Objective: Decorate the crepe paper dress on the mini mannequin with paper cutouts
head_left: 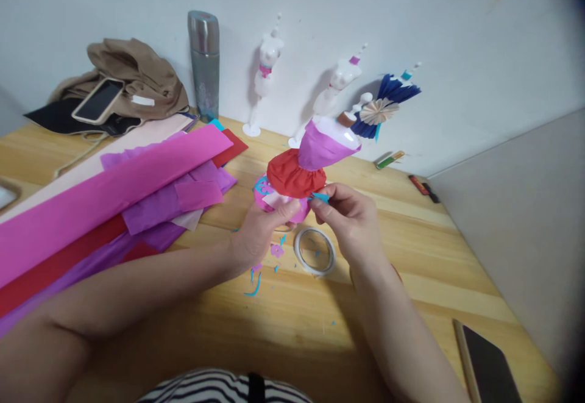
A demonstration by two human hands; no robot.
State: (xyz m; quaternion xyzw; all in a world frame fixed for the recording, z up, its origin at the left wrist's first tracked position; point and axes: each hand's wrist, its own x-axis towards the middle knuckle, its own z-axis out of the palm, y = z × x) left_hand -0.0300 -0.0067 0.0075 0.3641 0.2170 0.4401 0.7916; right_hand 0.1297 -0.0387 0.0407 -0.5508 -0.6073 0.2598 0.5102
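Observation:
A small white dress form (350,135) is wrapped in a purple paper bodice (322,147) and a gathered red paper skirt (295,174), with pink paper below. It tilts to the right above the table. My left hand (256,232) is closed round its lower part, thumb pressed on the pink paper. Between thumb and fingers of my right hand (350,214) is a small blue paper piece (320,197), held against the skirt's lower edge. A blue patch with a pink flower (264,186) shows at the skirt's left side.
A roll of tape (315,250) and paper scraps lie below my hands. Crepe paper sheets (114,189) cover the left side. Along the wall stand a thermos (204,64) and white dress forms (269,55). A phone (487,363) lies at the right, another phone (99,99) on brown cloth (155,80).

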